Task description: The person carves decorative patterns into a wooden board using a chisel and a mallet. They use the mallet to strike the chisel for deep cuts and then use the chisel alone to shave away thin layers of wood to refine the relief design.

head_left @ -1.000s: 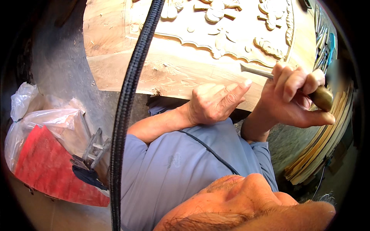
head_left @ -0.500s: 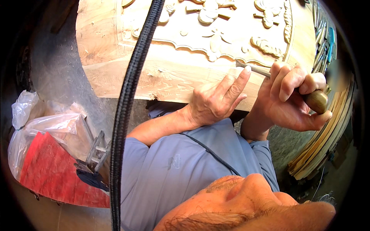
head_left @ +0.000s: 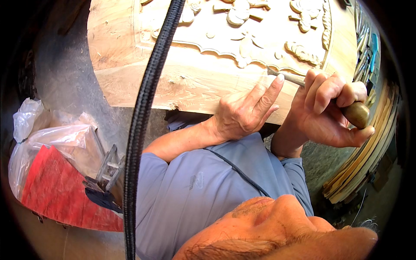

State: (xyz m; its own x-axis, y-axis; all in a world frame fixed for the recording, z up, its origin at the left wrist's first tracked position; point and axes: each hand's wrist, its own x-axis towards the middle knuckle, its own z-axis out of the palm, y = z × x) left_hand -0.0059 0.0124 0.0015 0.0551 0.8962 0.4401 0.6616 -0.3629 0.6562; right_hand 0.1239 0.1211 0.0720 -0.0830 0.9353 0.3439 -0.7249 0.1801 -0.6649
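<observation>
My right hand [head_left: 325,106] is closed around a carving chisel [head_left: 358,115], whose rounded, brassy-brown handle end sticks out by my thumb. The metal shank runs left from my fingers, and its tip rests on the carved wooden panel [head_left: 125,86], just under the scalloped border of the relief. Beside the blade, my left hand [head_left: 245,110] holds nothing; its index finger reaches out with the fingertip at the chisel's shank, and the thumb stands apart. Raised flowers and scrolls cover the panel's brightly lit upper part.
Several metal carving tools [head_left: 364,47] lie along the panel's right side. Stacked curved boards [head_left: 364,160] stand at the right. To the left are a clear plastic bag [head_left: 65,138] and a red sheet [head_left: 56,186]. A black braided cable [head_left: 149,86] crosses the view.
The panel appears shifted slightly right and up in the view. Both hands keep nearly the same pose, with the chisel still held at the border.
</observation>
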